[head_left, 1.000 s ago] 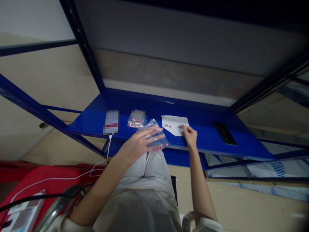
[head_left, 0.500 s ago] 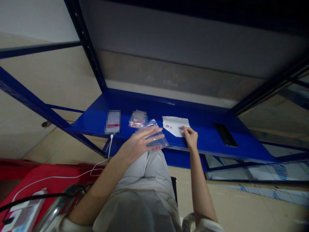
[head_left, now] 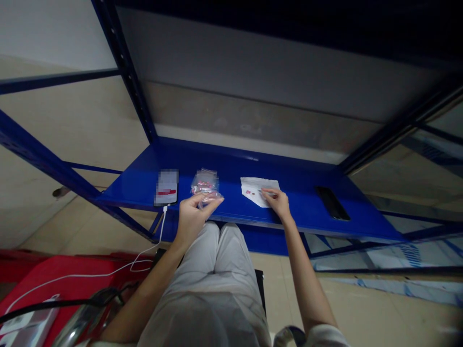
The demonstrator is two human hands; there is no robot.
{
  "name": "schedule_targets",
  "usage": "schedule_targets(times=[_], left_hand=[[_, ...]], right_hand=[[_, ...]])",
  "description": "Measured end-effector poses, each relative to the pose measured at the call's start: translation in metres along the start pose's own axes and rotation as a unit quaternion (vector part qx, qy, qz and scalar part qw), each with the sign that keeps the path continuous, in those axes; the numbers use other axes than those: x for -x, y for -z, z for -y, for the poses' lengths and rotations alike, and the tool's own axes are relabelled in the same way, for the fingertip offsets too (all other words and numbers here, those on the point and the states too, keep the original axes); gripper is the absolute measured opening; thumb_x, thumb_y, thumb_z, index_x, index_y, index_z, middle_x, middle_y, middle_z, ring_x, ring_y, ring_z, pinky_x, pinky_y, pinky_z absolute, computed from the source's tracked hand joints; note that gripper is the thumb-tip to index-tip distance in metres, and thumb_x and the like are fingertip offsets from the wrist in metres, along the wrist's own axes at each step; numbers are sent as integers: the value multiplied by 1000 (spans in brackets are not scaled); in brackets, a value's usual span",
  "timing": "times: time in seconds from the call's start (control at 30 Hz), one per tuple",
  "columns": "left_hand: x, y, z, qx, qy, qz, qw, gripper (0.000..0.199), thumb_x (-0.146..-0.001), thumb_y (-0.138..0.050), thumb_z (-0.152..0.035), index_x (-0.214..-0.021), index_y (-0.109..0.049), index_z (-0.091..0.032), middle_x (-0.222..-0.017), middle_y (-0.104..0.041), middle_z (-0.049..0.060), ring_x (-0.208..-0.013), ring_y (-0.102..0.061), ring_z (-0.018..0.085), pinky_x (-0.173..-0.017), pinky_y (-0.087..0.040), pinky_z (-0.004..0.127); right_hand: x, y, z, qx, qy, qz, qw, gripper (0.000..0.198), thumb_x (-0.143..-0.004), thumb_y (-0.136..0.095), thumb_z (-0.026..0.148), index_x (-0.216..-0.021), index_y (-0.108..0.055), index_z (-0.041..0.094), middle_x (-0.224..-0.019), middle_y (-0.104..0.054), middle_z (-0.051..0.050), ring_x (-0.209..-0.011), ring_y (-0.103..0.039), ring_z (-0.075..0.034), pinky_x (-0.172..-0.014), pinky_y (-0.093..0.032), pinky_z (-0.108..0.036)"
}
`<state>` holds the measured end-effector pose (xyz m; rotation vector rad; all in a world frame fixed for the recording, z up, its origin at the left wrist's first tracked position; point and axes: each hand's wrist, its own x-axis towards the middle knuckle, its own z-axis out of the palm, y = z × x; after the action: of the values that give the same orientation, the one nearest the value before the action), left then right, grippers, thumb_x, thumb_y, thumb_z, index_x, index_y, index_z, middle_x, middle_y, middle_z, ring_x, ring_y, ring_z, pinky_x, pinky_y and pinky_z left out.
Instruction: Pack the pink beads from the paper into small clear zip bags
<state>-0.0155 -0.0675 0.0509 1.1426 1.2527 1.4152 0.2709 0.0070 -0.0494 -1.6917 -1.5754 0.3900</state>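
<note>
My left hand (head_left: pixel 193 214) pinches a clear plastic bag (head_left: pixel 210 197) at the shelf's front edge. Just behind it lies a pile of small clear zip bags (head_left: pixel 205 182) with pink pieces inside; the held bag partly overlaps the pile in view. My right hand (head_left: pixel 278 201) is over the right part of a white paper sheet (head_left: pixel 249 182), thumb and fingers pressed together. Whatever is between those fingertips is too small to make out. Small pink pieces (head_left: pixel 248 192) rest on the paper, left of my right hand.
The blue metal shelf (head_left: pixel 231 159) has uprights at both ends. A phone (head_left: pixel 167 185) on a white cable (head_left: pixel 162 229) lies at the left, a black phone-like slab (head_left: pixel 333 203) at the right. A red surface (head_left: pixel 72 270) with a power strip (head_left: pixel 31 320) is at lower left.
My left hand has moved left from beside the paper to the pile of bags, its spread fingers now closing on the bag. My right hand remains at the paper, fingers still together.
</note>
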Motion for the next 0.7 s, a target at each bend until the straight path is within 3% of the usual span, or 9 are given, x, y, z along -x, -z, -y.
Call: schedule_targets(times=[0.13,0.27,0.37,0.43,0.53,0.63,0.7], left_hand=[[-2,1,0,115,90,37,989,23,-63,-72,-32,-76,-70,-12,-76,-71,6,-76,-66,20,-75,-50,31],[-4,2,2,216,133,42,966,27,-65,-72,-32,-83,-67,-12,-83,-70,7,-86,-65,22,-83,-49,37],[-4,3,4,192,122,40,973,29,-66,-71,-32,-86,-67,-11,-87,-70,8,-87,-65,22,-83,-48,37],[-5,2,8,129,88,33,987,28,-66,-70,-32,-85,-68,-12,-85,-70,7,-82,-65,21,-81,-48,35],[-9,0,20,-16,-34,15,999,20,-66,-70,-33,-77,-70,-16,-78,-70,4,-79,-63,20,-80,-46,33],[-16,-6,35,-134,-151,21,979,11,-68,-68,-31,-72,-70,-20,-79,-70,4,-84,-62,21,-86,-42,33],[-19,-11,44,-181,-173,37,967,9,-71,-66,-30,-74,-70,-23,-81,-70,4,-86,-61,21,-91,-37,36]], right_hand=[[-8,-4,23,80,82,56,992,24,-75,-58,41,-84,-73,25,-97,-67,-5,-66,-59,-15,-58,-45,-26],[-14,-14,35,162,82,58,982,26,-71,-61,47,-76,-73,25,-94,-68,-5,-66,-61,-17,-53,-41,-25],[-16,-20,36,184,66,54,979,28,-66,-64,50,-71,-73,24,-90,-69,-6,-72,-63,-21,-53,-40,-26],[-17,-22,36,184,53,56,980,27,-64,-66,49,-69,-72,23,-86,-70,-6,-74,-64,-22,-54,-41,-26],[-16,-19,43,177,29,36,983,23,-62,-69,44,-66,-71,22,-84,-69,-6,-70,-63,-21,-55,-41,-26],[-13,-9,62,140,31,-6,990,18,-65,-68,38,-69,-72,22,-88,-67,-6,-62,-59,-17,-54,-42,-26],[-8,-1,82,61,69,-14,996,20,-68,-66,39,-73,-73,21,-90,-66,-6,-58,-55,-13,-54,-43,-26]])
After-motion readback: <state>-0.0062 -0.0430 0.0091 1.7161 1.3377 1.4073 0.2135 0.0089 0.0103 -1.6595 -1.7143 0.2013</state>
